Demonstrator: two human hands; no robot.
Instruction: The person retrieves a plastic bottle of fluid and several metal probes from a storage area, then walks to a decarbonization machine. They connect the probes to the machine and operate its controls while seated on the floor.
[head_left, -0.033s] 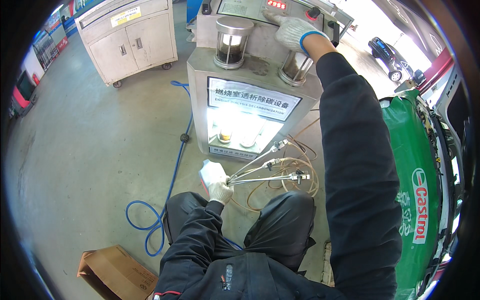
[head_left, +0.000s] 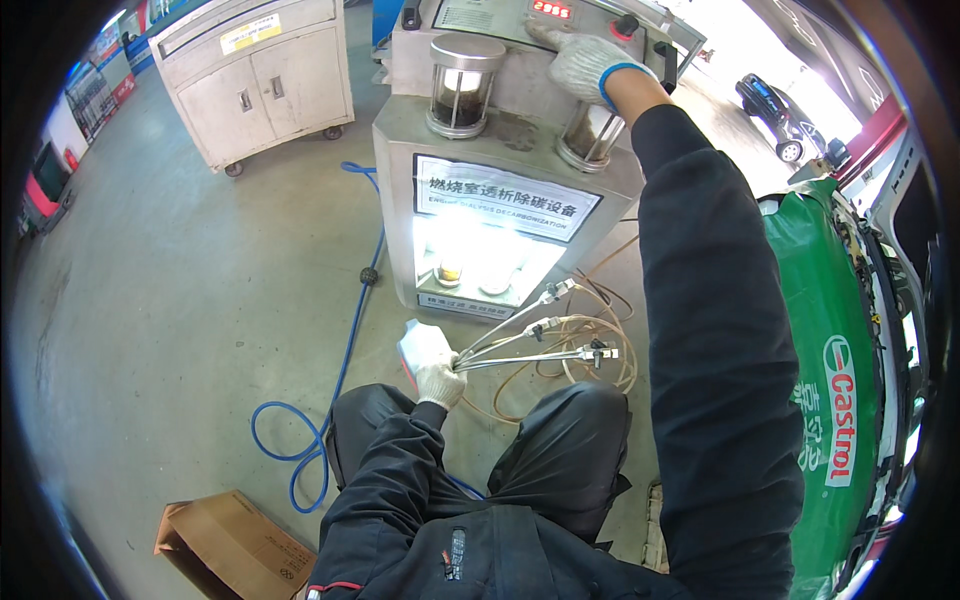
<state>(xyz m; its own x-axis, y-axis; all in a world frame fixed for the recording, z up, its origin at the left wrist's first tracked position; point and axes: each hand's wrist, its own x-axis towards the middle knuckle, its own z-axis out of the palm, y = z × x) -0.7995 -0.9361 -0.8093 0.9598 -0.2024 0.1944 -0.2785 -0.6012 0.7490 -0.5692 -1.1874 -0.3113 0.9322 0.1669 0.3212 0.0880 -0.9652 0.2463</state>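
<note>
My left hand (head_left: 438, 368), in a white knit glove, is closed around a bundle of thin metal tubes (head_left: 510, 357) in front of the machine. The tubes fan out to the right and end in small valve fittings (head_left: 597, 353) joined to amber hoses (head_left: 625, 365). A pale object with a red edge (head_left: 408, 350) shows at the left side of this hand; its kind is unclear. My gloved right hand (head_left: 592, 68) reaches to the control panel (head_left: 480, 16) of the grey metal machine (head_left: 395, 190). Its forefinger is stretched out below the red digital display (head_left: 552, 9), near a red knob (head_left: 627, 26).
Two glass cylinders (head_left: 465, 85) (head_left: 592, 135) stand on the machine, above a lit window (head_left: 490, 250). A blue hose (head_left: 350, 340) loops over the floor. A wheeled cabinet (head_left: 255, 90), a cardboard box (head_left: 235, 545) and a car under a green cover (head_left: 825, 260) surround me.
The digits on the red display have changed. Both hands keep their places, and the metal tubes stay in the left one.
</note>
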